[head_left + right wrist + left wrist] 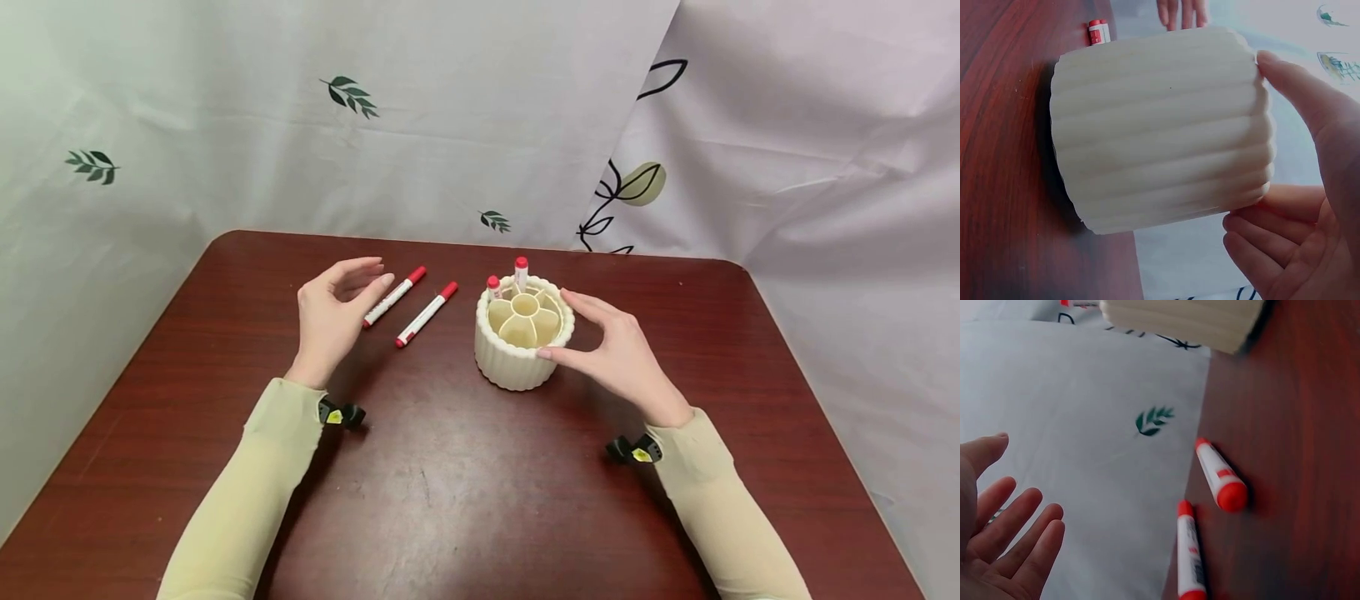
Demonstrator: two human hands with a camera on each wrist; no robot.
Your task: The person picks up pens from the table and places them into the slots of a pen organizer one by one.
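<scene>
Light is soft and even in the head view, bright on the pale curtain. The dark red counter shows a broad dull sheen in the lower middle of the frame; shadows are faint and short. The left wrist view is sharp on the 2 markers but blurred at the upper edge. The right wrist view is slightly hazy, with a dark shadow left of the ribbed holder and soft fingers at the right.

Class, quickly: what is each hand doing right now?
Left hand: open, holding nothing, above the table near two markers.
Right hand: open, fingers touching the holder.
</scene>
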